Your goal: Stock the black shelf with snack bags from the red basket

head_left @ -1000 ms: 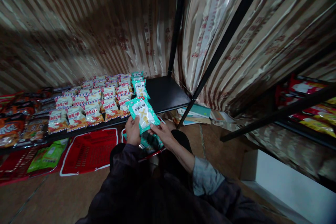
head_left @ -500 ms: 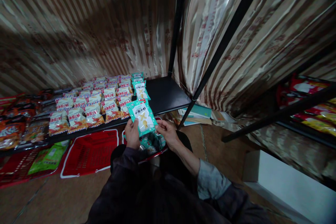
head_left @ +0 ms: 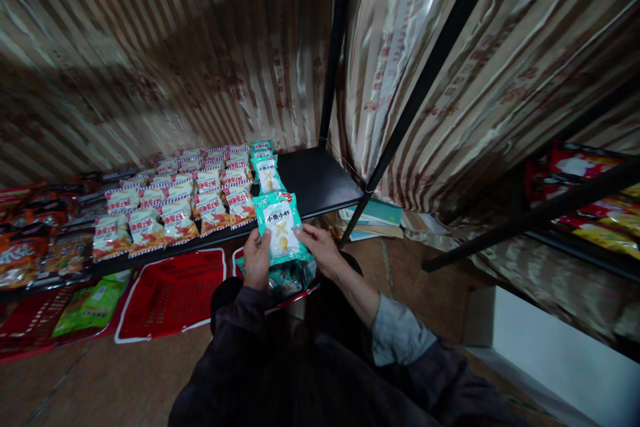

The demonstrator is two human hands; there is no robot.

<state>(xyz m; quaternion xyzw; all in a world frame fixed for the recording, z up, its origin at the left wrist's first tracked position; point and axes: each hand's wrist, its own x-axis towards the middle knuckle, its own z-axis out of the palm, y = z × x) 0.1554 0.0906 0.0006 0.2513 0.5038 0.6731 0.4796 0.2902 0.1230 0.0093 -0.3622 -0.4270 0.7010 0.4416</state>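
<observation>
A teal and white snack bag (head_left: pixel 281 230) is held upright between my two hands, its printed front toward me. My left hand (head_left: pixel 257 260) grips its left edge, thumb on the front. My right hand (head_left: pixel 323 250) pinches the right edge in the same way. Below it, more teal bags (head_left: pixel 293 280) lie in a red basket (head_left: pixel 280 305) between my knees. Just beyond stands a short column of matching teal bags (head_left: pixel 269 175) on the black shelf (head_left: pixel 320 180).
Left of the teal column, rows of white snack bags (head_left: pixel 177 219) fill the shelf, then orange and black packets (head_left: pixel 23 247). A red basket (head_left: pixel 173 293) sits on the floor. A black post (head_left: pixel 395 147) rises at the shelf's right corner, near stacked books (head_left: pixel 373 213).
The snack bag has shifted slightly right and down. My right hand, whose fingers were at its lower right corner, now grips higher on the right edge.
</observation>
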